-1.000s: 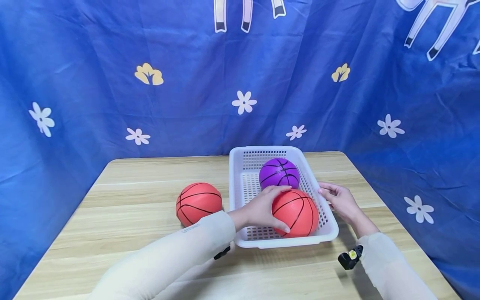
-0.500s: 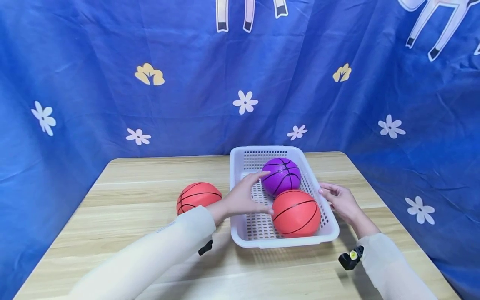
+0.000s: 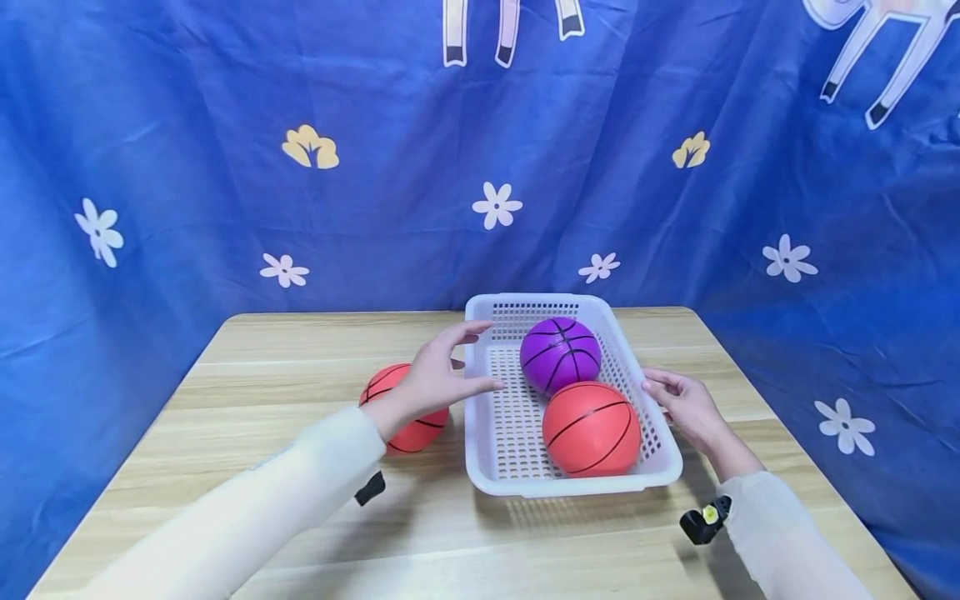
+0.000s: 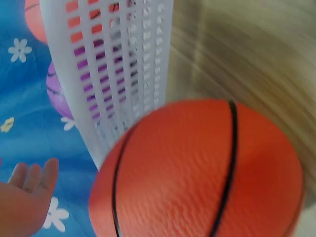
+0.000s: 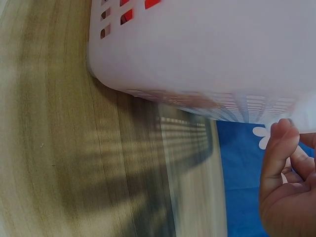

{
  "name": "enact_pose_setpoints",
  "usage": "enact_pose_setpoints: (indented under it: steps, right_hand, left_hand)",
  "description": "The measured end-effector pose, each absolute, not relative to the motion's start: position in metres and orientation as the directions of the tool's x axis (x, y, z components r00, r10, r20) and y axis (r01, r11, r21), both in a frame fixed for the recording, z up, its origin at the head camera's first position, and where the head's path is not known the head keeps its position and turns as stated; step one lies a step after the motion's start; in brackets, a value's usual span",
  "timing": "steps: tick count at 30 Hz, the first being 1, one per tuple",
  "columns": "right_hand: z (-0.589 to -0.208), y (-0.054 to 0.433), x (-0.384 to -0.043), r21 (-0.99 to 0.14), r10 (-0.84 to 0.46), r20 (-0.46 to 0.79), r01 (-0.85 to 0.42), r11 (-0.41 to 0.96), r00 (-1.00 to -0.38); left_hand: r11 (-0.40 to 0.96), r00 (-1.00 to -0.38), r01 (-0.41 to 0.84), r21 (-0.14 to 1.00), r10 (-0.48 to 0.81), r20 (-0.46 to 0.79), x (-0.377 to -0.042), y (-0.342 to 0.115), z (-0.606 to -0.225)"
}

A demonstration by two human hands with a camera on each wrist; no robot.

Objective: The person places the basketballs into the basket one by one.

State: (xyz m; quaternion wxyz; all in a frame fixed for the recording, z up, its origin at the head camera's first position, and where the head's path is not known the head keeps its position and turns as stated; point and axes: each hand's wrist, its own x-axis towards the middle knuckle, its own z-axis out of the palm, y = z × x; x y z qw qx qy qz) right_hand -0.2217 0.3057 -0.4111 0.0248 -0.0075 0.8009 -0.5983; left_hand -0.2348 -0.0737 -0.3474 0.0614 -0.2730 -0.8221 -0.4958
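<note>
A white perforated plastic basket [image 3: 477, 467] stands on the wooden table. Inside it, a purple toy basketball [image 3: 560, 354] touches or nearly touches a red one [image 3: 591, 429] at the front right. My left hand [image 3: 435, 375] is spread, thumb and fingers apart, over the basket's left rim with nothing in its grasp. Below its wrist, another red basketball [image 3: 420, 432] sits on the table, partly hidden; in the left wrist view this ball [image 4: 197, 168] fills the foreground. My right hand [image 3: 686, 408] pinches the basket's right rim, as its fingertips [image 5: 282, 129] show in the right wrist view.
The wooden table [image 3: 285, 408] extends to the left of the basket and in front of it. A blue patterned cloth [image 3: 375, 167] hangs behind the table and along both sides. A small black camera [image 3: 705, 521] is strapped at the right wrist.
My left hand has let go of the red basketball in the basket and drawn back left towards the basket's left rim. My right hand stays at the right rim.
</note>
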Motion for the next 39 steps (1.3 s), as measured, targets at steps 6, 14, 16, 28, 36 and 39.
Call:
enact_pose_setpoints:
  steps: [6,14,16,28,36,39]
  right_hand:
    - [-0.412,0.307,-0.222,-0.961,-0.041,-0.029,0.016,0.277,-0.999]
    - [-0.412,0.307,-0.221,-0.960,-0.037,-0.026,0.015,0.281,-0.999]
    - [-0.411,0.307,-0.221,-0.960,-0.039,-0.025,0.013,0.279,-0.999]
    - [-0.409,0.305,-0.220,-0.961,-0.040,-0.028,0.016,0.277,-0.999]
    - [-0.409,0.305,-0.220,-0.961,-0.033,-0.032,0.022,0.277,-0.999]
    - [-0.410,0.305,-0.220,-0.960,-0.027,-0.032,0.024,0.278,-0.999]
  left_hand:
    - [0.393,-0.849,0.520,0.758,0.339,0.406,-0.237,-0.098,-0.347]
    - [0.475,-0.866,0.499,0.724,0.284,0.411,-0.236,-0.136,-0.355]
    - [0.488,-0.869,0.494,0.719,0.271,0.414,-0.236,-0.144,-0.357]
    - [0.529,-0.898,0.441,0.725,0.254,0.360,-0.229,-0.182,-0.385]
    - [0.583,-0.915,0.400,0.707,0.295,0.275,-0.224,-0.199,-0.408]
    - [0.585,-0.914,0.400,0.706,0.309,0.263,-0.222,-0.201,-0.415]
